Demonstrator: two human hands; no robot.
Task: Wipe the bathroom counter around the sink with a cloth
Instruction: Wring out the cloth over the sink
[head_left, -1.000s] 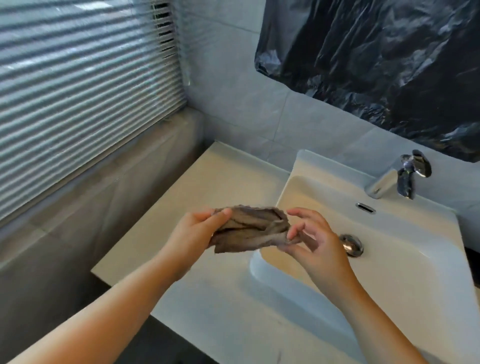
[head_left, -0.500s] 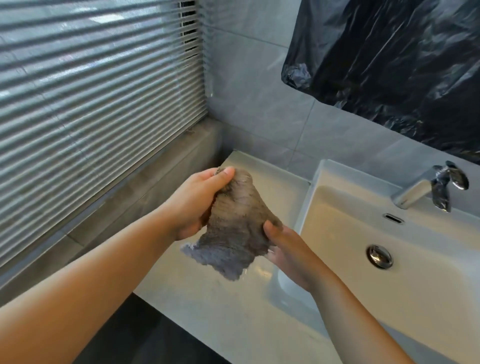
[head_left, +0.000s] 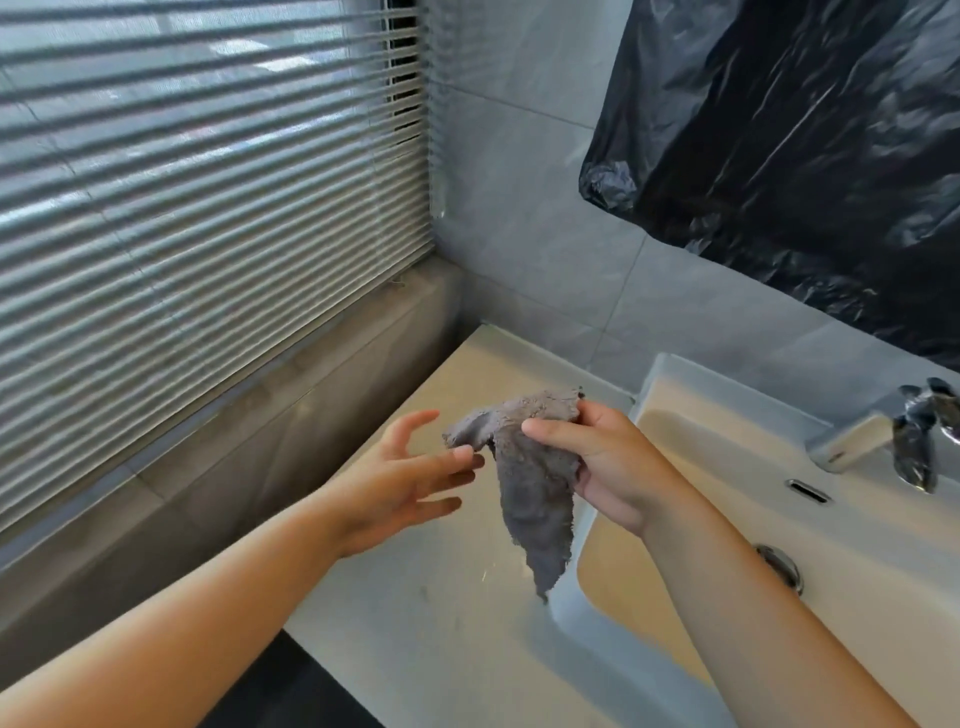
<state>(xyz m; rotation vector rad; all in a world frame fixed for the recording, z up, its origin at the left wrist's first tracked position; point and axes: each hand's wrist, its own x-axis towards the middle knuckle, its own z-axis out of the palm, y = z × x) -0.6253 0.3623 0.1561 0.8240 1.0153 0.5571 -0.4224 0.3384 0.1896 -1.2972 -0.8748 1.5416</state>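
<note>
Head view: the grey cloth (head_left: 530, 488) looks light, limp and soft. It hangs at centre frame over the table (head_left: 415, 597) at the sink (head_left: 779, 493) edge, and is best bunched in the palm. The right hand (head_left: 613, 467) pinches its top. The left hand (head_left: 395, 478), fingers spread, holds nothing; half a second ago both hands gripped it.

Just one view: a wide-angle camera on the person's head, aimed forward and down at the counter (head_left: 415, 613) from close up (straight lines bow a bit). On the left the window blinds (head_left: 208, 208) fill the frame, the sink (head_left: 670, 371) runs off the right edge, and the left hand (head_left: 400, 483) and right hand (head_left: 608, 467) sit mid-frame, arms coming in from the bottom.
</note>
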